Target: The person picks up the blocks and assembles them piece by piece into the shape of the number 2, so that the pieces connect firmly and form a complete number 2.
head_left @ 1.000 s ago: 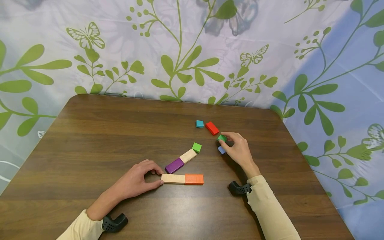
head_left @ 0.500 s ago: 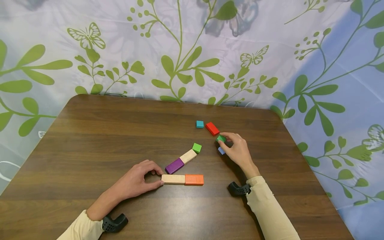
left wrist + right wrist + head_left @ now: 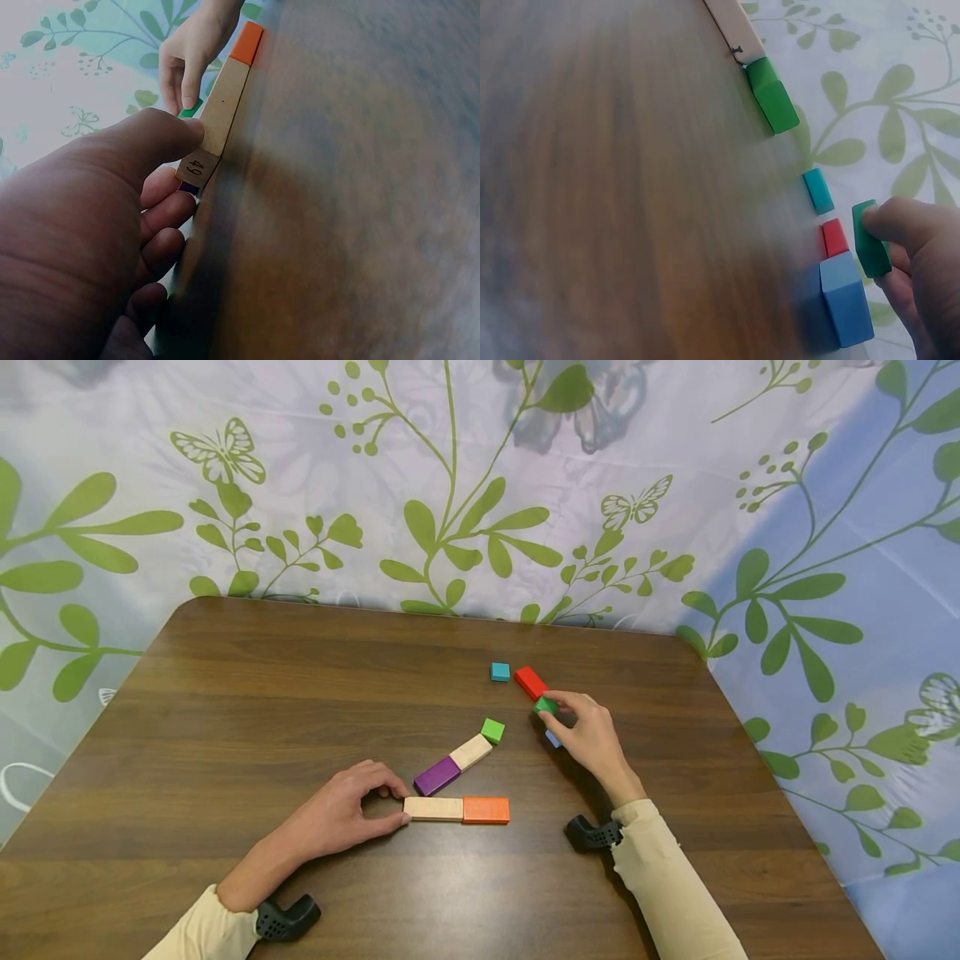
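My left hand (image 3: 348, 810) pinches the left end of a plain wooden block (image 3: 433, 809) between thumb and fingers. An orange block (image 3: 486, 810) lies end to end with that plain block on the table. In the right wrist view, a dark green block (image 3: 871, 241) is pinched between the thumb and fingers of my right hand (image 3: 598, 739). The dark green block overlaps the near end of a red block (image 3: 531, 682) in the head view. Partly hidden under the right hand is a blue block (image 3: 552, 739).
A slanted row runs from a purple block (image 3: 437, 776) through another plain block (image 3: 471, 752) to a light green block (image 3: 492, 731). Left of the red block lies a teal block (image 3: 500, 672). Beyond the brown table (image 3: 300, 693) hangs a leaf-patterned cloth (image 3: 300, 460).
My right hand has shifted slightly left with the dark green block, bringing it closer to the red block's near end. The left hand keeps its place on the plain block.
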### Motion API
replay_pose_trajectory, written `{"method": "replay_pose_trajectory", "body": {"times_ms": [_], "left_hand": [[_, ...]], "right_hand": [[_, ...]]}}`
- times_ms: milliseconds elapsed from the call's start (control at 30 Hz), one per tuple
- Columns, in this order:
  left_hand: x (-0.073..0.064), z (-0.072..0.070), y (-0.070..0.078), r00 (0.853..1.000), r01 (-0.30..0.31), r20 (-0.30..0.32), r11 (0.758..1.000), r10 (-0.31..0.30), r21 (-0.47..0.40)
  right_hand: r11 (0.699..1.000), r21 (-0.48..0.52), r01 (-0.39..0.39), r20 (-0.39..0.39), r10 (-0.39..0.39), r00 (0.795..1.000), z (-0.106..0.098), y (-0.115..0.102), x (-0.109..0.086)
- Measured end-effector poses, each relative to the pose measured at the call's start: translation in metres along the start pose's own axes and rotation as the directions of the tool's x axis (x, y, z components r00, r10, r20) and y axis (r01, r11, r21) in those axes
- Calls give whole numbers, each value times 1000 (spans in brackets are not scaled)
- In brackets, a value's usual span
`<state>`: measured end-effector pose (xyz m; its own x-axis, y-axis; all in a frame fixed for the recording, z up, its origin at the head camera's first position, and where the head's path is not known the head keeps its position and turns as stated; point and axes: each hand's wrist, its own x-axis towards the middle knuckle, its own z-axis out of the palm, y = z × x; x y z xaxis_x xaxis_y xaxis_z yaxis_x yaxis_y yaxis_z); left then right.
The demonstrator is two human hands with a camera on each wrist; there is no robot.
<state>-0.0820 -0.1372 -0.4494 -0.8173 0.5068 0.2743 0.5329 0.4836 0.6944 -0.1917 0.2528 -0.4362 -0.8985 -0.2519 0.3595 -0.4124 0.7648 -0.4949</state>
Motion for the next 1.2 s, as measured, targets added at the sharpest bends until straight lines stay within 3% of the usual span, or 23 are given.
{"method": "replay_pose_trajectory", "body": {"times_ms": [1200], "left_hand": [[0,-1,1,1000,-2,2,1000,2,-6]], "right_hand": [[995,64,75,155,-84,984,13,-15,11]]}}
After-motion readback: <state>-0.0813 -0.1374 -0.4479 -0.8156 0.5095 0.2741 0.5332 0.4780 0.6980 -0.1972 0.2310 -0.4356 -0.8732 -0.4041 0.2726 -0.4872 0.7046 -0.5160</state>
